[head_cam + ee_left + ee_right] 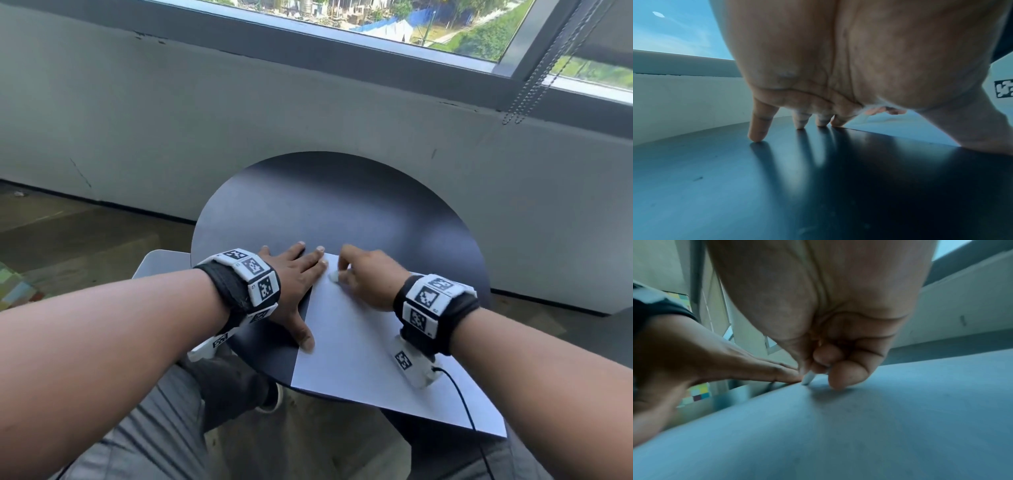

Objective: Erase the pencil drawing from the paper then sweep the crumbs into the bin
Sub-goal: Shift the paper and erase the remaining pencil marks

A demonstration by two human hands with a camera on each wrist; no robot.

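Note:
A white sheet of paper (359,342) lies on the round black table (342,205), its near corner hanging over the front edge. My left hand (294,274) lies flat with spread fingers across the paper's left edge, thumb (306,339) on the sheet. In the left wrist view its fingertips (756,136) press the dark tabletop. My right hand (366,274) pinches a small white eraser (334,277) against the paper near its far corner. The right wrist view shows the eraser (807,378) tip touching the sheet (859,426). No pencil marks or crumbs are visible.
A white bin (161,263) stands on the floor left of the table, partly behind my left forearm. A grey wall and window sill run close behind the table. Blind chains (527,89) hang at the right. My knees are under the table's near edge.

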